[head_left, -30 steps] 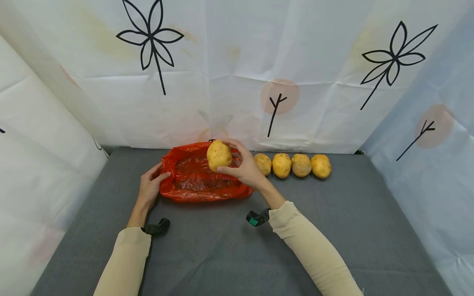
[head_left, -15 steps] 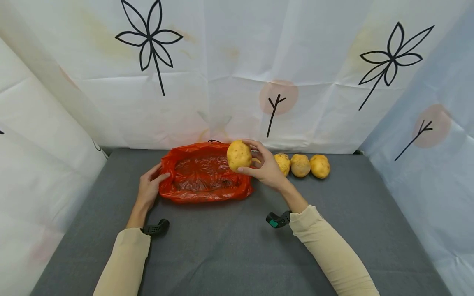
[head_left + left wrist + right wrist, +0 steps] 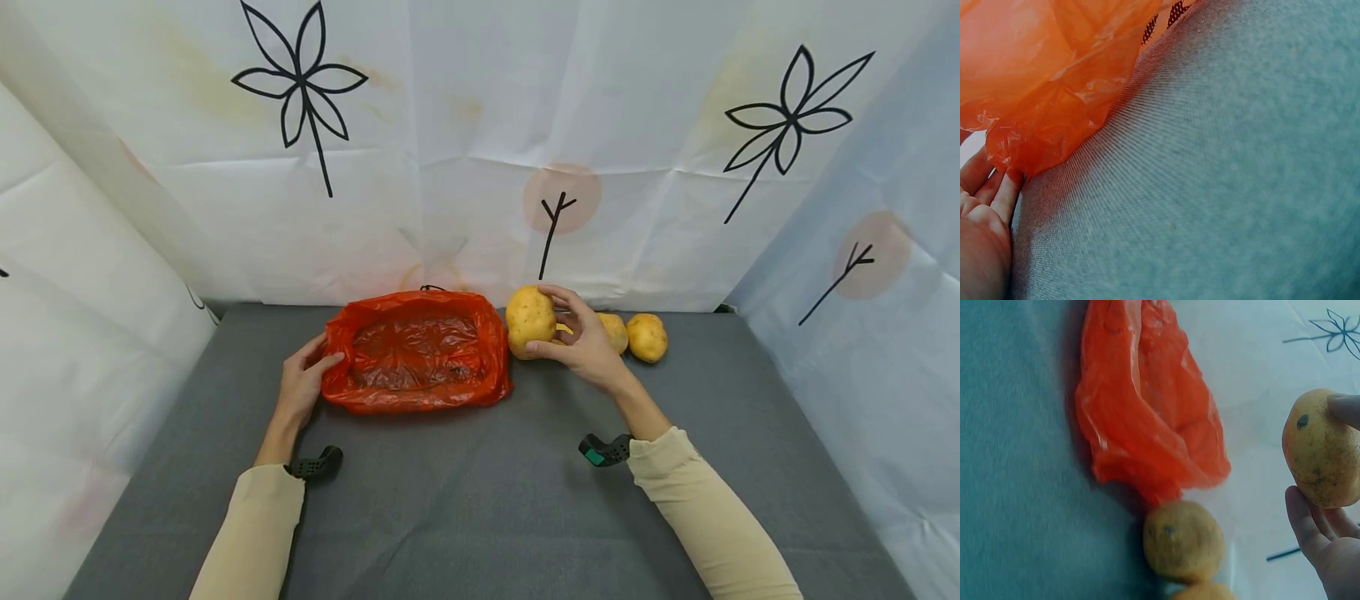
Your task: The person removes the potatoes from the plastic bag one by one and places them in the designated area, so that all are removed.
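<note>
A red plastic bag [image 3: 416, 400] lies with its mouth spread wide at the back of the grey table. My left hand [image 3: 300, 383] grips its left edge, thumb on the rim; the left wrist view shows fingers at the crumpled side of the bag [image 3: 1054, 75]. Just beyond the bag's right end, my right hand [image 3: 588, 354] holds a yellow potato [image 3: 530, 321] between thumb and fingers. The right wrist view shows this held potato [image 3: 1321, 450] raised off the table, with a dark spot on its skin.
More potatoes stand in a row right of the bag, the end potato [image 3: 647, 337] in plain sight and others partly behind my right hand. One potato [image 3: 1182, 544] sits close by the bag's end. A white printed cloth [image 3: 465, 208] hangs behind the grey table [image 3: 480, 508].
My right hand has carried the potato rightward, from over the bag to past its right end, in front of the row. My left hand has stayed on the bag's edge.
</note>
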Available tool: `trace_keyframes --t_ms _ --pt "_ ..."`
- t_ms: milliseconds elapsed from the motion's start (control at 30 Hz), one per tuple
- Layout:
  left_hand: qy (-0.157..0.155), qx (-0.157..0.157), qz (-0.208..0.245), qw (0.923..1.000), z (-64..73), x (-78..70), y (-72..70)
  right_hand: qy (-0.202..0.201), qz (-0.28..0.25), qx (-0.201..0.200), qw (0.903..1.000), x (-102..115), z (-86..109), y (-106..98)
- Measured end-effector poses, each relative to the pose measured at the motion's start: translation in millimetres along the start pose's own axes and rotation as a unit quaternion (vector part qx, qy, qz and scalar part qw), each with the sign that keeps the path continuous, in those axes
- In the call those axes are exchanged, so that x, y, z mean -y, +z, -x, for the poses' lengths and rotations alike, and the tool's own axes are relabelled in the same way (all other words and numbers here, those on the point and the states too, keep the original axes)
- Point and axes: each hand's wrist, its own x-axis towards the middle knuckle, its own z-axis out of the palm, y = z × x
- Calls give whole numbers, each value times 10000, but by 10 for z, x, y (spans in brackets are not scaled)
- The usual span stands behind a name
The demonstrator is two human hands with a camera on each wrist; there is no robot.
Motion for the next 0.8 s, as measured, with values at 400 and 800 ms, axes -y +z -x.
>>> trace_keyframes --t_ms 400,800 --pt "-15 16 10 10000 5 7 1 175 383 -236 9988 -9 200 -432" --pt "-42 -21 34 10000 6 -3 3 346 925 -444 9941 -42 409 -911"
